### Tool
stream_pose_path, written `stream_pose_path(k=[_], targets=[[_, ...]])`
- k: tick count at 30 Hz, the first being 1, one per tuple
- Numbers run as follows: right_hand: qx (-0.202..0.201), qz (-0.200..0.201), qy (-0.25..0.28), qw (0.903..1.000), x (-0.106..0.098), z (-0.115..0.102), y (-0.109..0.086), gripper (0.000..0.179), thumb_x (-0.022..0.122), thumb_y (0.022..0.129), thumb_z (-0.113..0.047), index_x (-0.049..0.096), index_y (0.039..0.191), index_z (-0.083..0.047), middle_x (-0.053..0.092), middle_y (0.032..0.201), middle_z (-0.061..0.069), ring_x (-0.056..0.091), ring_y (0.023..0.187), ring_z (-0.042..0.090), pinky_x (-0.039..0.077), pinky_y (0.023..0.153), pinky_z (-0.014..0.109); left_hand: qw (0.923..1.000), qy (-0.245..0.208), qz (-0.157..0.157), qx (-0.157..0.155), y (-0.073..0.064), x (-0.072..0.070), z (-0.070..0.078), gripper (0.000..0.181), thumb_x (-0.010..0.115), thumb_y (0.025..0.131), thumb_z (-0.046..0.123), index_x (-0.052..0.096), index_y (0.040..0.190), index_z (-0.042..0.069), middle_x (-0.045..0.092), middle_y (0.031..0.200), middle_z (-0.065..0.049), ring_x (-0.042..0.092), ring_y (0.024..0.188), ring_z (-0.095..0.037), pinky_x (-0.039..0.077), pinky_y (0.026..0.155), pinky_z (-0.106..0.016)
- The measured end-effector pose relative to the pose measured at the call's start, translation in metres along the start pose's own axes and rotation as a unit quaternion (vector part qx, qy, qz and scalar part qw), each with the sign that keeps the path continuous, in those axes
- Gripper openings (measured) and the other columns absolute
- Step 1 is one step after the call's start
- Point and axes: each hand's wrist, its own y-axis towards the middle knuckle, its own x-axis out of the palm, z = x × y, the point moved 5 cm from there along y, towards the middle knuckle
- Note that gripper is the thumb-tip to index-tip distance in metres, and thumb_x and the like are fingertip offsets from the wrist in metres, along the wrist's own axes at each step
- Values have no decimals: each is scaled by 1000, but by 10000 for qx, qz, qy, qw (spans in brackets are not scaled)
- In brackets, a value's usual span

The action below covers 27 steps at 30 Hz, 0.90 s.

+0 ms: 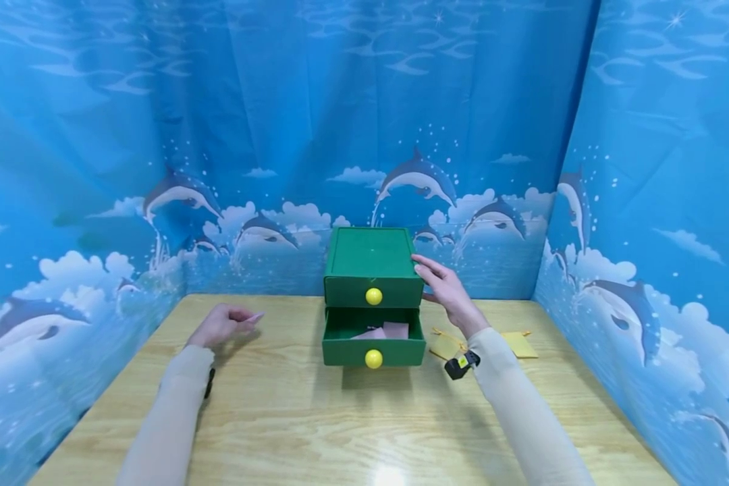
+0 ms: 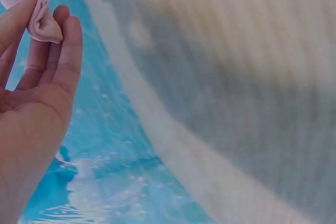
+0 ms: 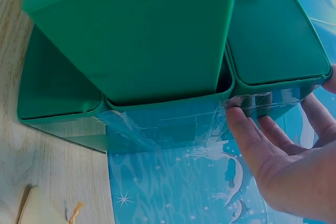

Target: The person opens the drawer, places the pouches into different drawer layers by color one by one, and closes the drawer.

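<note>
My left hand (image 1: 221, 325) is raised left of the green drawer unit (image 1: 372, 253) and pinches a small pink drawstring pouch (image 2: 45, 24) between thumb and fingers. In the left wrist view the pouch looks folded over, its cord at the top. My right hand (image 1: 451, 295) touches the unit's upper right side with extended fingers (image 3: 244, 127). A middle drawer (image 1: 343, 352) with a yellow knob (image 1: 373, 358) is pulled out, and pink pouches (image 1: 395, 329) lie inside it. The top drawer (image 1: 343, 291) is pushed in.
Yellow drawstring pouches (image 1: 520, 344) lie on the wooden table (image 1: 279, 418) to the right of the unit, partly hidden by my right wrist. Blue dolphin-print curtains (image 1: 279, 135) hang behind the table and at both sides.
</note>
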Motion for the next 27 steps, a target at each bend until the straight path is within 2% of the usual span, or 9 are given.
stream_pose_path(k=[4, 11, 20, 27], targets=[[-6, -4, -7, 10000, 0, 0, 0, 51, 45, 105, -37, 36, 153, -24, 23, 162, 7, 25, 149, 32, 40, 110, 53, 9998, 27, 82, 156, 1, -2, 10, 30, 65, 96, 27, 70, 119, 9, 66, 121, -17, 59, 114, -35, 49, 95, -53], [-15, -19, -18, 10000, 0, 0, -1, 51, 45, 105, -37, 36, 153, -24, 23, 163, 7, 24, 149, 32, 39, 111, 54, 9985, -220, 182, 462, 5, -4, 21, 33, 65, 96, 27, 68, 121, 7, 61, 129, -21, 59, 116, -41, 47, 99, -56], [-29, 63, -102, 9999, -3, 2, 1, 51, 44, 105, -37, 36, 153, -25, 23, 163, 7, 25, 148, 33, 39, 110, 55, 9958, -597, 328, 617, 8, 1, 37, 30, 64, 97, 24, 69, 122, 10, 70, 117, -15, 65, 109, -31, 52, 95, -51], [-5, 18, -64, 10000, -1, 2, 2, 51, 45, 105, -37, 36, 153, -25, 23, 163, 7, 24, 149, 33, 39, 110, 54, 9929, -884, 380, 702, 3, 5, 49, 28, 66, 95, 25, 70, 119, 11, 71, 115, -13, 68, 106, -28, 53, 95, -49]])
